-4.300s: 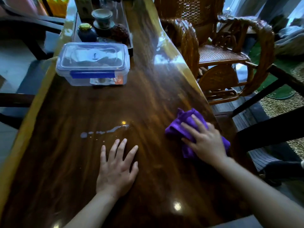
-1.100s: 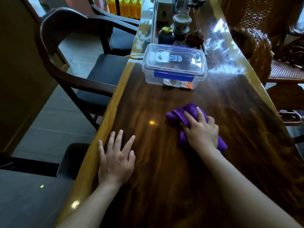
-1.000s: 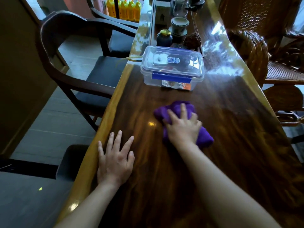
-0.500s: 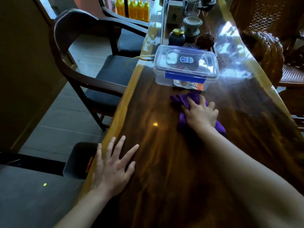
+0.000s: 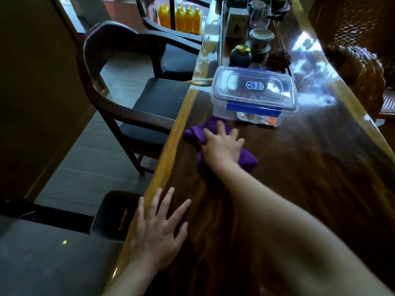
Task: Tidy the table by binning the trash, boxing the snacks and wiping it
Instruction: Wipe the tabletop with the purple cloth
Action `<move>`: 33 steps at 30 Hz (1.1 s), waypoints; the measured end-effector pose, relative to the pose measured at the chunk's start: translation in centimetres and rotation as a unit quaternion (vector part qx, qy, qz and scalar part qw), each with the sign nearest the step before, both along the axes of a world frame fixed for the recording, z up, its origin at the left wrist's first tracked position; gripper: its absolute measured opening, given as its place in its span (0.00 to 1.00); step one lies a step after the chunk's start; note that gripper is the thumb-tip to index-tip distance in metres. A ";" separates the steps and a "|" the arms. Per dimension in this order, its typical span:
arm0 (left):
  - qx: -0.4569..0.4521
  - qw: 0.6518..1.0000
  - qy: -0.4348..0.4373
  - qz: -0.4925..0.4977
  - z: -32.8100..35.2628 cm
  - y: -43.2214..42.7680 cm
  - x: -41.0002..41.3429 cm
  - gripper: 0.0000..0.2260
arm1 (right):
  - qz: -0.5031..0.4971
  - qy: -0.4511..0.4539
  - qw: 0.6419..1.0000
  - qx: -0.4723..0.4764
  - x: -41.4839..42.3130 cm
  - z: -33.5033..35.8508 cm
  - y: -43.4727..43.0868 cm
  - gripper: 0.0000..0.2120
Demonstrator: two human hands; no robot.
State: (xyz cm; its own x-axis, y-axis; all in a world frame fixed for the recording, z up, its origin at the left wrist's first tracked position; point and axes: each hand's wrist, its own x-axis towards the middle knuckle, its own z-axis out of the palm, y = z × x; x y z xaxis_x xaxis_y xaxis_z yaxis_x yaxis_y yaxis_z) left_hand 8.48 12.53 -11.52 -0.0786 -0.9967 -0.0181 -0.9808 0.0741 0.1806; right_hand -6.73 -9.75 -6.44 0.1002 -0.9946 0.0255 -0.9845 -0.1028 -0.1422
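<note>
My right hand [image 5: 221,144] presses flat on a crumpled purple cloth [image 5: 248,160] on the dark wooden table [image 5: 299,178], close to the table's left edge and just in front of the snack box. The clear plastic snack box [image 5: 254,94] has its lid on, a blue clip at the front, and wrappers showing through its wall. My left hand [image 5: 159,229] lies flat with fingers spread on the table's near left edge, holding nothing. A dark bin [image 5: 106,216] stands on the floor below that edge, with something orange inside.
Behind the box a tray [image 5: 222,50] carries a small dark jar [image 5: 240,55], a lidded cup [image 5: 261,40] and glassware. Dark wooden chairs [image 5: 119,97] stand along the left side, a wicker chair [image 5: 359,67] on the right. Yellow bottles [image 5: 179,18] are far back.
My right hand has swept the purple cloth from the table's right side across to the left edge near the box. The spilled drops seen earlier no longer show. My left hand stays flat.
</note>
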 end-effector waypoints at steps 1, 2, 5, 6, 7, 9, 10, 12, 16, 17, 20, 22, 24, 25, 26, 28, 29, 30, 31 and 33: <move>0.000 1.000 -0.003 0.001 0.2 0.0 -0.1 0.25 | 0.029 -0.007 1.000 -0.001 2.5 -0.1 1.2 0.19; 0.001 1.000 -0.005 0.004 0.3 0.0 -0.1 0.25 | 0.084 -0.016 0.996 -0.006 4.6 -0.3 2.7 0.18; 0.007 1.000 -0.012 0.010 0.4 0.0 -0.1 0.24 | 0.245 -0.052 0.968 -0.010 6.4 -0.9 6.3 0.18; 0.006 1.000 -0.014 0.008 0.4 0.0 -0.1 0.24 | 0.244 -0.083 0.966 -0.003 5.1 -0.5 6.1 0.19; 0.002 1.000 -0.013 0.005 0.4 0.0 -0.1 0.24 | 0.215 -0.111 0.970 0.003 3.2 0.0 5.5 0.20; -0.007 1.000 -0.005 -0.001 0.2 0.0 0.0 0.24 | 0.150 -0.107 0.983 0.000 -1.8 0.2 4.7 0.22; -0.008 1.000 -0.004 -0.004 0.1 0.1 0.0 0.25 | 0.121 -0.061 0.991 -0.018 -4.9 0.1 4.5 0.23; -0.010 1.000 -0.004 -0.006 -0.1 0.2 0.1 0.25 | 0.046 0.016 0.997 -0.061 -11.2 -0.2 4.4 0.26; -0.015 1.000 -0.009 -0.002 -0.2 -0.1 -0.1 0.25 | -0.138 -0.012 0.990 -0.023 -10.8 -0.7 3.4 0.27; -0.018 1.000 -0.010 0.000 0.0 -0.1 -0.2 0.25 | -0.122 -0.023 0.992 -0.009 -8.1 -0.4 4.2 0.26; -0.028 1.000 -0.008 -0.001 0.6 0.1 -0.3 0.23 | 0.060 -0.042 0.997 -0.034 -1.3 -1.1 10.2 0.26; -0.046 0.999 0.014 0.004 0.6 0.1 -0.1 0.22 | 0.149 -0.030 0.988 -0.027 -1.9 -1.0 13.4 0.27; -0.064 0.997 0.041 0.010 0.2 0.2 0.2 0.21 | 0.183 -0.012 0.983 -0.023 -6.2 -0.6 13.9 0.28; -0.067 0.996 0.048 0.011 0.0 0.2 0.4 0.21 | 0.173 0.009 0.985 -0.019 -8.9 -0.4 13.9 0.29; -0.067 0.996 0.053 0.011 -0.1 0.2 0.4 0.21 | 0.139 0.030 0.990 -0.019 -11.7 -0.2 14.0 0.29; -0.060 0.997 0.053 0.016 -0.1 0.2 0.2 0.21 | 0.045 0.047 0.998 -0.002 -16.2 0.0 14.9 0.30; -0.053 0.997 0.050 0.017 0.0 0.1 0.1 0.21 | -0.001 0.041 0.999 0.011 -17.0 0.1 15.7 0.30; -0.042 0.998 0.047 0.016 0.1 0.1 -0.1 0.21 | -0.041 0.035 0.998 0.016 -16.8 0.1 16.6 0.30; -0.030 0.999 0.043 0.015 0.2 0.0 -0.2 0.21 | -0.072 0.034 0.997 0.018 -15.7 0.0 17.5 0.29; -0.001 0.999 0.042 0.010 0.5 0.0 0.0 0.22 | -0.089 0.024 0.995 0.026 -12.0 0.0 19.5 0.28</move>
